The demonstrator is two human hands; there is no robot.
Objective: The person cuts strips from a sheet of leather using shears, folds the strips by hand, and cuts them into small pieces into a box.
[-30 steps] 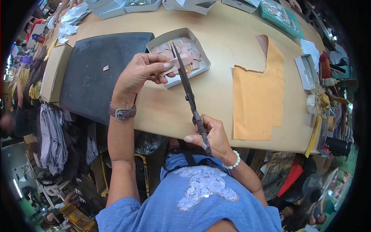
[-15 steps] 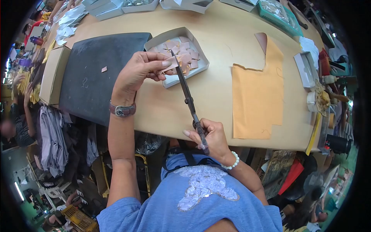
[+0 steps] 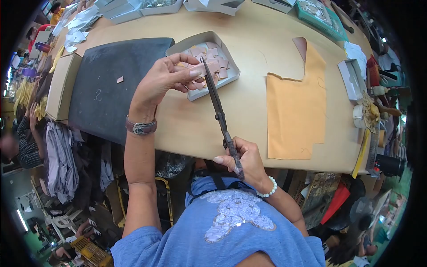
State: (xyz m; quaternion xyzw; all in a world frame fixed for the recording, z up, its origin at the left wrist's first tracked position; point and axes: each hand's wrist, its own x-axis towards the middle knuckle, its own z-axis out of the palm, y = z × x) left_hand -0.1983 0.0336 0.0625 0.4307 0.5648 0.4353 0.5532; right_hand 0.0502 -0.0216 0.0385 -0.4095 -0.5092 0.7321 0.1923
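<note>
My left hand (image 3: 167, 80) pinches a small pinkish strip of material (image 3: 198, 70) above the white box (image 3: 233, 73), beside the scissor tips. Many cut pieces (image 3: 213, 55) lie in that box. In my right hand (image 3: 249, 162) are the long dark scissors (image 3: 219, 111), their wrapped handle gripped near the table's front edge. The blades point up and away, slightly apart at the tips. To the right lies a flat orange-tan sheet (image 3: 294, 118) with a notched upper edge and a folded tip.
A black mat (image 3: 115, 98) with one small piece (image 3: 120, 79) on it lies left, beside a cardboard box (image 3: 63, 86). Boxes (image 3: 162, 6) and a green tray (image 3: 322, 22) line the far side. A white box (image 3: 352, 80) stands right. People are at the left edge.
The scissor blades opened and closed around the strip and now stand slightly apart. The strip looks shorter than one second ago. My left fingers have shifted on it.
</note>
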